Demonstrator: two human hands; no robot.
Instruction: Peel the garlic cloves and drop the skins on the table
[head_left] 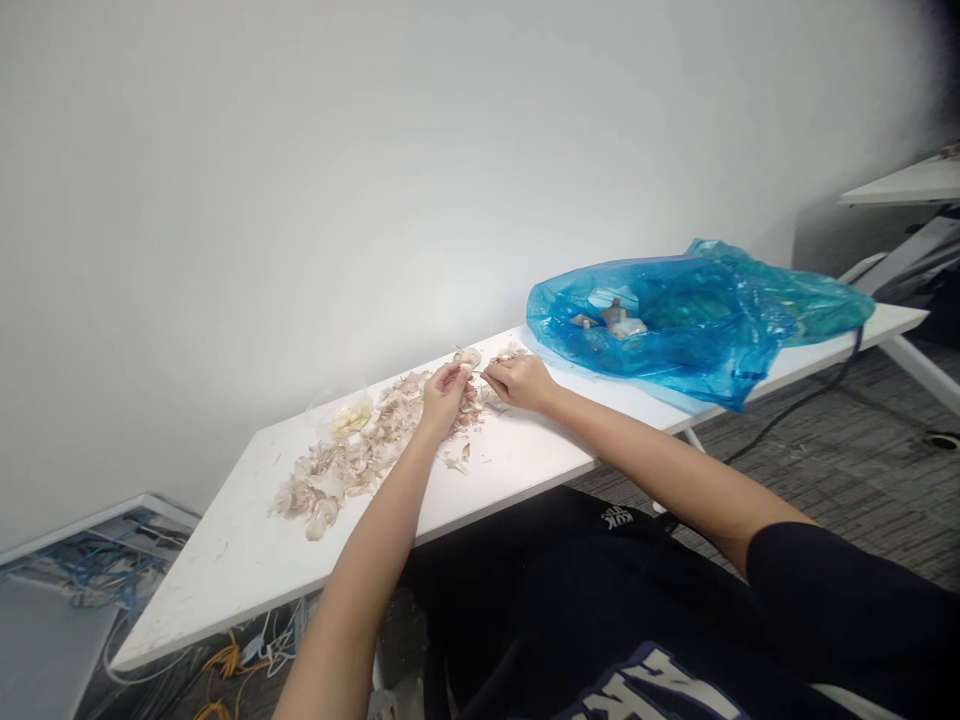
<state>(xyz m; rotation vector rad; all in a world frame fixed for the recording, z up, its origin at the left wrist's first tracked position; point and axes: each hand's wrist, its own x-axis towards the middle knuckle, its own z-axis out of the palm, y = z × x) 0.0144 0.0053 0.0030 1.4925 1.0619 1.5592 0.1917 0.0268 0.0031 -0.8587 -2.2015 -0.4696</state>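
Note:
A pale garlic clove (466,370) is pinched in the fingertips of my left hand (444,398), above the middle of the white table. Close by on the right, my right hand (525,382) has its fingers closed around a thin, blade-like tool (478,373) that points at the clove; most of it is hidden in the grip. Just behind the fingertips sits a whitish garlic bulb (468,355). Loose garlic skins (352,465) spread in a heap left of and beneath my left hand. A clear container (351,417) with peeled cloves stands behind the heap.
A blue plastic bag (675,340), open towards the left with garlic bulbs inside, lies on the right part of the white table (225,560). The wall runs along the table's back edge. Cables (225,655) lie beneath on the left. A dark cord (795,410) hangs at right.

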